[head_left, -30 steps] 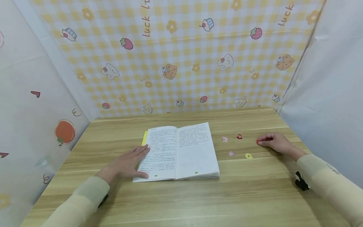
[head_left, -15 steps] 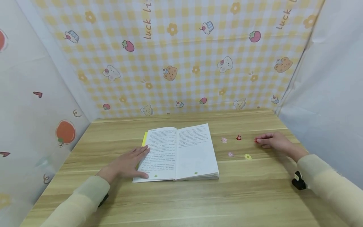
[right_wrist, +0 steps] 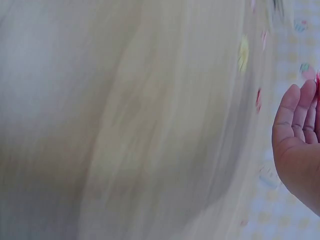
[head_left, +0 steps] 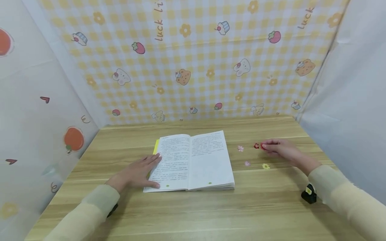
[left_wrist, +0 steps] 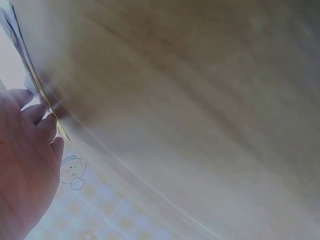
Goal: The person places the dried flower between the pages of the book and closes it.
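Note:
An open book [head_left: 211,160] lies on the wooden table, printed text on both pages and a yellow cover edge showing at its left. My left hand [head_left: 138,172] rests on the left page's outer edge, fingers straight and thumb near the lower corner. To the right of the book, my right hand [head_left: 281,149] pinches a small bright red flower [head_left: 263,146] between thumb and fingertips. Right beside it on the table is a dark red flower [head_left: 256,146]. In the right wrist view the right hand [right_wrist: 297,135] is partly cut off by the frame's edge.
Between the book and my right hand lie a pink flower [head_left: 240,148], a pale purple flower [head_left: 247,163] and a yellow flower [head_left: 265,166]. A yellow checked cloth [head_left: 199,67] with cartoon prints hangs behind the table [head_left: 205,214]. White sheets close off both sides.
My right hand has moved left with the bright red flower, from apart to right beside the dark red one. The left hand stays on the page. The head view has shifted slightly.

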A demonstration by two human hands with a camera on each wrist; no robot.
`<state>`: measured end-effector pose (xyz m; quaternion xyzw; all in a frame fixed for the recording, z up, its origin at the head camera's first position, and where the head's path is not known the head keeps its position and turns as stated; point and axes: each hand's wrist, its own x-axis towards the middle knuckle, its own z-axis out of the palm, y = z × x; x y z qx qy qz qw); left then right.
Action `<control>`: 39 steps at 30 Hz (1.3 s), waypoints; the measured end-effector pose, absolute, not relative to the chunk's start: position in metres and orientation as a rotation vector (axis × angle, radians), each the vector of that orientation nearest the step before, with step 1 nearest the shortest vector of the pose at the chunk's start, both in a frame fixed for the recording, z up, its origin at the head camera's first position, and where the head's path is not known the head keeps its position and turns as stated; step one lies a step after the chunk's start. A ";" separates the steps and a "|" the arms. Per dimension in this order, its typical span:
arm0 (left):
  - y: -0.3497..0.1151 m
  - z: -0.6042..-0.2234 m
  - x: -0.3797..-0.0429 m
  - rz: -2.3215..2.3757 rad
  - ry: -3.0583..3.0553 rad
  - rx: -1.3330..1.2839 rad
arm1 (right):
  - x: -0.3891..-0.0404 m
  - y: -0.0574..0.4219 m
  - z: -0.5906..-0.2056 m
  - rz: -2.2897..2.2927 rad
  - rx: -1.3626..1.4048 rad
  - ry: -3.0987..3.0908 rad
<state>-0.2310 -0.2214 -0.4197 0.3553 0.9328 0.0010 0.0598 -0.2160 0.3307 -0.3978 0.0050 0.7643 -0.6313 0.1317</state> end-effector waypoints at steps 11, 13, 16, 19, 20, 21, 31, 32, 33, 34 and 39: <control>-0.218 -0.419 -0.236 -0.032 2.823 1.075 | -0.216 0.279 -0.378 -1.904 -0.104 2.090; -0.217 -0.419 -0.238 -0.065 2.826 1.065 | -0.217 0.271 -0.375 -1.902 -0.106 2.073; -0.215 -0.419 -0.240 -0.094 2.828 1.053 | -0.219 0.258 -0.370 -1.899 -0.103 2.055; -0.215 -0.418 -0.241 -0.092 2.830 1.066 | -0.221 0.243 -0.367 -1.889 -0.112 2.048; -0.215 -0.418 -0.240 -0.089 2.830 1.065 | -0.221 0.238 -0.366 -1.885 -0.118 2.046; -0.215 -0.418 -0.240 -0.083 2.830 1.068 | -0.222 0.232 -0.365 -1.880 -0.119 2.046; -0.219 -0.420 -0.238 -0.108 2.833 1.078 | -0.234 0.183 -0.371 -1.811 -0.138 2.053; -0.219 -0.421 -0.238 -0.110 2.835 1.080 | -0.234 0.178 -0.372 -1.804 -0.137 2.054; -0.220 -0.421 -0.238 -0.112 2.835 1.081 | -0.235 0.173 -0.373 -1.795 -0.140 2.051; -0.220 -0.421 -0.238 -0.109 2.836 1.088 | -0.236 0.168 -0.374 -1.786 -0.141 2.054; -0.222 -0.423 -0.236 -0.120 2.824 1.087 | -0.237 0.143 -0.382 -1.741 -0.137 2.051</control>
